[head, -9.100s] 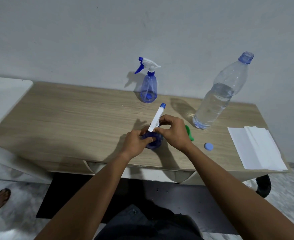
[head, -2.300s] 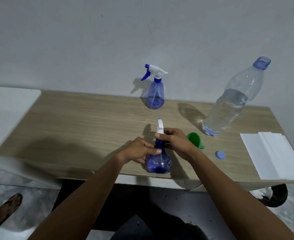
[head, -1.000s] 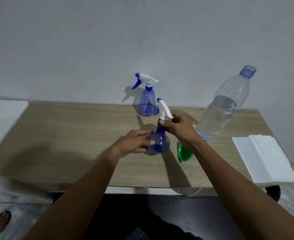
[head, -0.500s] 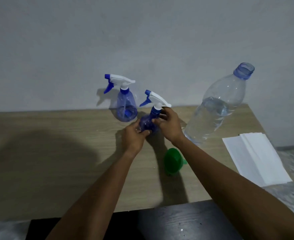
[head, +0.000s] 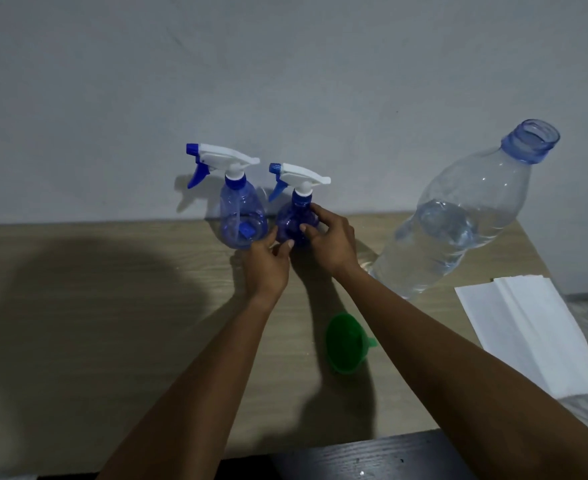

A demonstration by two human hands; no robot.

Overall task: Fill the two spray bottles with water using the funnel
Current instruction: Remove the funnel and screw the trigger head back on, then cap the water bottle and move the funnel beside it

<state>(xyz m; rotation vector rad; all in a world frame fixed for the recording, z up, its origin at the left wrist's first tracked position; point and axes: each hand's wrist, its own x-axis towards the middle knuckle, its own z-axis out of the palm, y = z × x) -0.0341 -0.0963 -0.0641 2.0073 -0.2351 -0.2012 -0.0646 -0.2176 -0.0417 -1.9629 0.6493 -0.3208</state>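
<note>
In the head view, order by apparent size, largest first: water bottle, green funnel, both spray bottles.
1. water bottle
2. left spray bottle and right spray bottle: alike, unranked
3. green funnel, though nearest the camera

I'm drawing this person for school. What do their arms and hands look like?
The left arm and right arm are bare up to the picture's edge, with no sleeves showing. The left hand and right hand wear no gloves, rings, watch or bracelet that I can see.

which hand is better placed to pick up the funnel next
Right, likely: the green funnel lies beside the right forearm, below the right hand; the left hand would have to cross over.
</note>
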